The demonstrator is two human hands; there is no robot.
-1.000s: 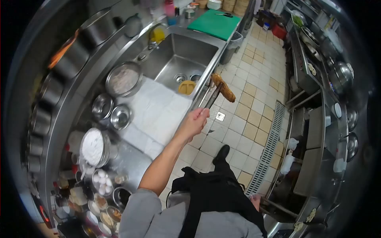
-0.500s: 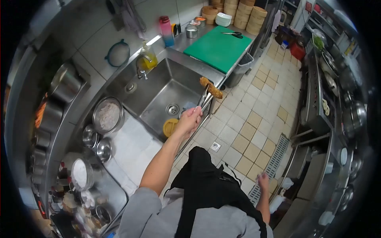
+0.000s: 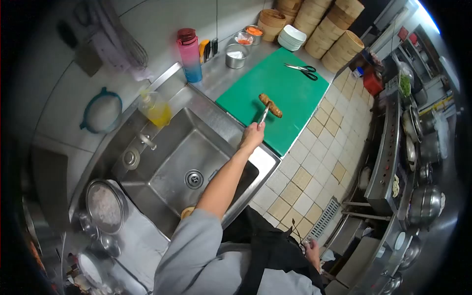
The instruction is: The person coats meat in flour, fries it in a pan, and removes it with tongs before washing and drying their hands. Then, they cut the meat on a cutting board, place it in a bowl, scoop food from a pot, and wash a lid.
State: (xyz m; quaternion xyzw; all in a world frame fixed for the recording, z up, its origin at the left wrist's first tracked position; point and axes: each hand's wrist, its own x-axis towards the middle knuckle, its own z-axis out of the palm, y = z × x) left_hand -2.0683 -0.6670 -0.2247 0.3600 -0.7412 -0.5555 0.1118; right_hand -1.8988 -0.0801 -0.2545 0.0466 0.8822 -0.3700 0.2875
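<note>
My left hand (image 3: pixel 252 135) reaches out closed around metal tongs (image 3: pixel 264 113). Their tips pinch a browned fried roll (image 3: pixel 276 111), held above the green cutting board (image 3: pixel 236 101). Black-handled scissors (image 3: pixel 306 72) lie partly spread near the board's far end. At my right side, low in the view, my right hand (image 3: pixel 312 253) hangs with curled fingers. Something whitish shows at them, too small to make out.
A steel sink (image 3: pixel 167 169) lies left of my arm. Behind the board stand white bowls (image 3: pixel 291 38), bamboo steamers (image 3: pixel 344 51) and a pink-blue bottle (image 3: pixel 189 56). Tiled floor (image 3: pixel 307 162) runs between this counter and the stove (image 3: pixel 386 142).
My left hand has carried the tongs and fried roll forward from the sink's edge to above the cutting board. My body has moved closer to the board.
</note>
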